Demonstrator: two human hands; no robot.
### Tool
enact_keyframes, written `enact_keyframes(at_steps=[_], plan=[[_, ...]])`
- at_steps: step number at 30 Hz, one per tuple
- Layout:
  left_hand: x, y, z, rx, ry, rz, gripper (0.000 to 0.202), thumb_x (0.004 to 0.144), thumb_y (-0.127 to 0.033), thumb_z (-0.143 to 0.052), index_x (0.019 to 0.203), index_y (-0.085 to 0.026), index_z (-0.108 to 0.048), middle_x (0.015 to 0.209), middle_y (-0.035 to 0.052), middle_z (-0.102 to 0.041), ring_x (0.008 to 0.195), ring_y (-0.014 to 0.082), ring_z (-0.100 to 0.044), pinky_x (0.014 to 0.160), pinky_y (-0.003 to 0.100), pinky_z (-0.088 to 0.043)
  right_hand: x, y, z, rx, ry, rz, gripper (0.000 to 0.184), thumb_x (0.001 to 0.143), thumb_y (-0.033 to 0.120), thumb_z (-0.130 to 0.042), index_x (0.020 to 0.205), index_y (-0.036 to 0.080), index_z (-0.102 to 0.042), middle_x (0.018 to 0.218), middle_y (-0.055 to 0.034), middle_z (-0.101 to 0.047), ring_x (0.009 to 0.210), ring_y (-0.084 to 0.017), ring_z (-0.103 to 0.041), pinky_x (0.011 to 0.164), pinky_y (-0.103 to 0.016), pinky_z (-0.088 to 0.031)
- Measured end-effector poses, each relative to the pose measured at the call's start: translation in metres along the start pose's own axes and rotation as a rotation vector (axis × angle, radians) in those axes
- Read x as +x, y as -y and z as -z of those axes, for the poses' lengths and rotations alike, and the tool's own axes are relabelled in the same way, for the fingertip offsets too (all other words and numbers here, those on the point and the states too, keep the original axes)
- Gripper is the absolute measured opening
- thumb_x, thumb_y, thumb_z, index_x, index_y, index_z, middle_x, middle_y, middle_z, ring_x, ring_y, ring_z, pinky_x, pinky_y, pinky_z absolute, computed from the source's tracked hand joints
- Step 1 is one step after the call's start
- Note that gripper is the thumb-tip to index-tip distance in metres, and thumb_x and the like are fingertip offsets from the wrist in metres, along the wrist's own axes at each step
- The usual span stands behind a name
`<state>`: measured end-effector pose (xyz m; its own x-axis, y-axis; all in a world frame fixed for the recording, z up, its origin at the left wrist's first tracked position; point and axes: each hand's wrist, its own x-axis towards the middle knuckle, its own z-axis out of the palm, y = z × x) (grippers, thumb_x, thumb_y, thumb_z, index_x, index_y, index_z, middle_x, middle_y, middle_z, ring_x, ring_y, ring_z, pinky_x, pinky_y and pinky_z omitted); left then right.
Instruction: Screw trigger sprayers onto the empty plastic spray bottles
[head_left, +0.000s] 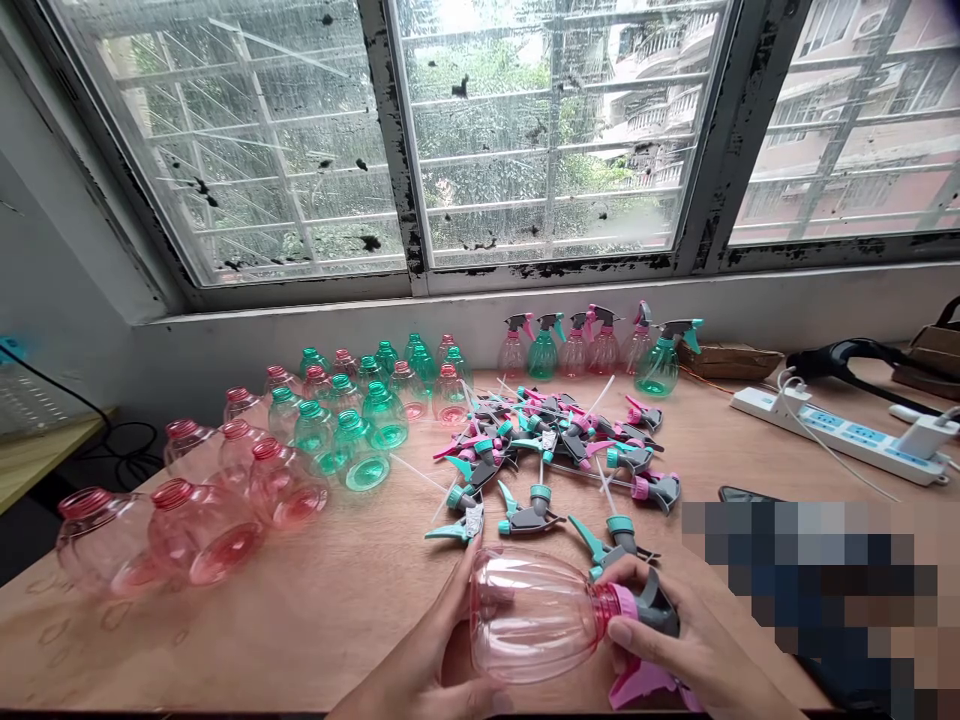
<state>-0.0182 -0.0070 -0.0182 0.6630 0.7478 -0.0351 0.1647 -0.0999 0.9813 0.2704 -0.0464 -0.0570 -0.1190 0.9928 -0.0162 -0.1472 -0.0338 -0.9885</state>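
A clear pink spray bottle (529,615) lies on its side at the table's near edge. My left hand (427,650) wraps around its base. My right hand (675,640) grips the pink collar and grey trigger head (645,607) at the bottle's neck. The pink trigger lever (645,685) points down under my right hand. Just beyond lies a pile of loose grey trigger heads (555,450) with pink and teal parts.
Several empty pink bottles (202,525) and teal bottles (352,430) lie on the left of the wooden table (345,590). Several finished sprayers (592,345) stand below the window. A white power strip (840,435) and a phone (746,495) lie at the right.
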Motion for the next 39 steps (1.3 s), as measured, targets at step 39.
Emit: enact_keyframes(at_steps=[39], plan=[[-0.0022, 0.0006, 0.0001, 0.020, 0.010, -0.036, 0.110, 0.084, -0.044, -0.075, 0.156, -0.039, 0.008, 0.168, 0.0023, -0.022, 0.155, 0.0302, -0.018, 0.127, 0.042, -0.014, 0.0010, -0.0072, 0.0045, 0.060, 0.048, 0.006, 0.036, 0.080, 0.042, -0.081, 0.098, 0.017, -0.063, 0.066, 0.0018, -0.071, 0.060, -0.014, -0.062, 0.059, -0.025, -0.045]])
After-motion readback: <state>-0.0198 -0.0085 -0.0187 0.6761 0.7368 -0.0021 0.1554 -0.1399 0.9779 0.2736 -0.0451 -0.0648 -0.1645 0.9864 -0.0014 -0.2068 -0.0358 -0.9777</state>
